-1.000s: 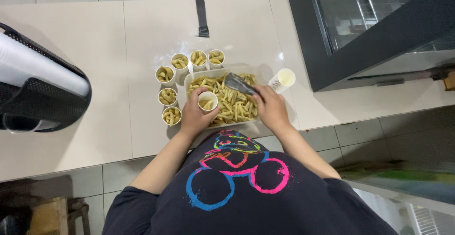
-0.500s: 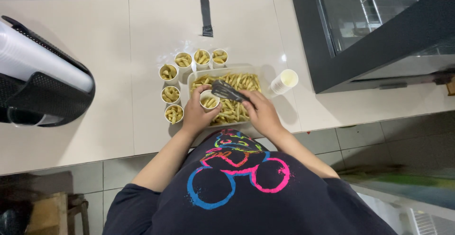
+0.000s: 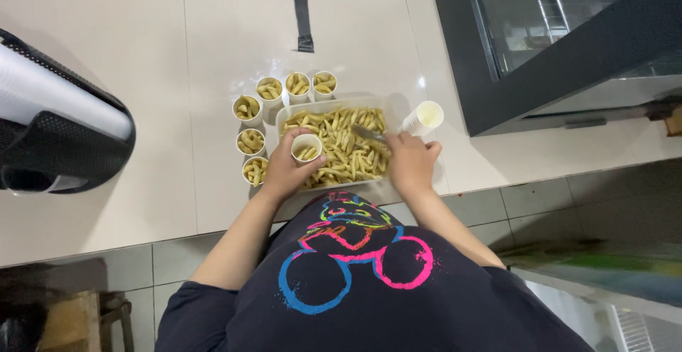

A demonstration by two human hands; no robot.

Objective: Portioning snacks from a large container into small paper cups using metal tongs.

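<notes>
**Tongs back down in the tray**

Over the clear tray [image 3: 284, 116] of pale pasta pieces, we hold a small paper cup [image 3: 307, 147] in our left hand [image 3: 284, 171], fingers clamped round its wall; it already carries a few pieces. Half a second ago our right hand [image 3: 410, 164] had the metal tongs [image 3: 369, 134] lifted over the cup; now they have swung away and their tips lie in the pasta at the tray's right side. We judge one portion dropped and another scoop starting. The right hand is closed on the tongs' handle.

Six filled cups [image 3: 269, 89] stand around the tray's left and far corner. A stack of empty cups [image 3: 423, 118] lies tilted just beside its right end. A dark flat tool [image 3: 303, 22] lies farther off on the counter [image 3: 142, 181].
</notes>
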